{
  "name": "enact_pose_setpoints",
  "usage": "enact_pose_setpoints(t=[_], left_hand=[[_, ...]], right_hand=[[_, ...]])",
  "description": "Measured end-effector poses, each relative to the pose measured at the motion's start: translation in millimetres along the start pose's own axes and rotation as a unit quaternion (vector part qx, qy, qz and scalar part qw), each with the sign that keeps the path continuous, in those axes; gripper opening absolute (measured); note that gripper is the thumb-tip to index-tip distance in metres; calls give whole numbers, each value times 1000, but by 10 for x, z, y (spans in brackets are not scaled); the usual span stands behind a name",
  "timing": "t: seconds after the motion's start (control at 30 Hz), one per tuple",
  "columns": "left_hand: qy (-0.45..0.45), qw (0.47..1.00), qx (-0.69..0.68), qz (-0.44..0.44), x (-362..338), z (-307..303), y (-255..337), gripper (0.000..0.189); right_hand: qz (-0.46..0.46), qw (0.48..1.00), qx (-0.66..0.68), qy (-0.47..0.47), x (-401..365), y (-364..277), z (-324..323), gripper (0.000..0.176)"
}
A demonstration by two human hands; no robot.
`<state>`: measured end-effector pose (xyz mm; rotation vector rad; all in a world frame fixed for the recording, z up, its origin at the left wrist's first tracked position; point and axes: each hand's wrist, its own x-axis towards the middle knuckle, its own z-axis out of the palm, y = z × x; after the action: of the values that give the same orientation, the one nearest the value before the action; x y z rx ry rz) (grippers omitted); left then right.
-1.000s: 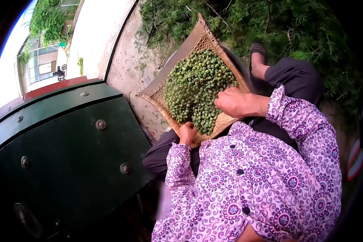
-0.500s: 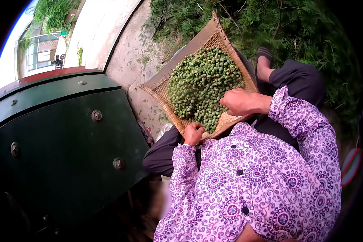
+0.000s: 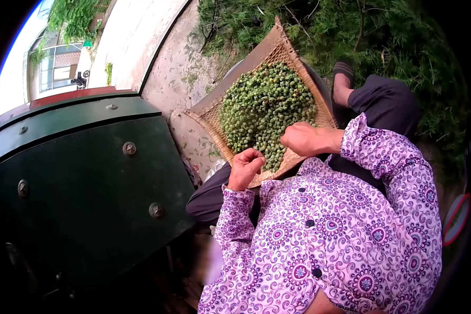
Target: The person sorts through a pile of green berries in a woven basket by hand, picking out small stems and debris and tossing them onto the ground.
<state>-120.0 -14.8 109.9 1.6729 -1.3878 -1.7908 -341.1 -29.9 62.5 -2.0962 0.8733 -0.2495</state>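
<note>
A woven winnowing basket (image 3: 261,47) rests across the lap, its wide end pointing away. Piled in it are many small round green berries (image 3: 267,99), some tinged yellow or brown. Over the pile's near left edge, by the basket's rim, my left hand (image 3: 245,168) is raised with its fingers curled and the thumb close to them. My right hand (image 3: 306,139) is closed above the berries' near right side, knuckles up. Whatever either set of fingers may hold is too small or hidden.
A dark green metal panel (image 3: 83,193) with star-shaped studs stands close on the left. Leafy green branches (image 3: 397,42) lie beyond the basket and to the right. A slippered foot (image 3: 343,83) is beside the basket's right edge. Concrete ground (image 3: 175,68) shows at upper left.
My left hand has lifted from the basket's near rim and turned, showing its thumb side. My right hand has shifted slightly left and down, still closed.
</note>
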Motion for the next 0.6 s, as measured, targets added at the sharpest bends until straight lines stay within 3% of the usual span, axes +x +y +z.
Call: enact_pose_setpoints(t=[0.03, 0.1, 0.13, 0.17, 0.2, 0.3, 0.4, 0.5, 0.6], left_hand=[[40, 995, 85, 28, 40, -189, -144, 5], [80, 980, 171, 57, 141, -467, -480, 4], [97, 921, 363, 103, 159, -533, -556, 6], [108, 823, 538, 144, 186, -590, -634, 8], [106, 823, 539, 143, 234, -596, -734, 8], [44, 686, 723, 76, 455, -453, -1031, 13], [15, 623, 775, 106, 566, -417, -1213, 10], [84, 624, 769, 114, 658, -420, -1376, 10], [41, 613, 777, 135, 695, -476, -1467, 11]], right_hand=[[21, 996, -81, 8, -14, 52, 53, 11], [9, 998, -51, 32, -54, 54, 82, 10], [-2, 998, -23, 52, -70, 15, 33, 8], [31, 999, -17, -27, -65, -35, -46, 17], [32, 999, -15, -26, -73, -41, -55, 17], [37, 999, -36, -10, -78, -14, -53, 17], [44, 998, -49, -12, -95, 10, -50, 16], [51, 997, -37, -39, -119, -19, -64, 15], [51, 996, -38, -60, -104, -34, -61, 16]])
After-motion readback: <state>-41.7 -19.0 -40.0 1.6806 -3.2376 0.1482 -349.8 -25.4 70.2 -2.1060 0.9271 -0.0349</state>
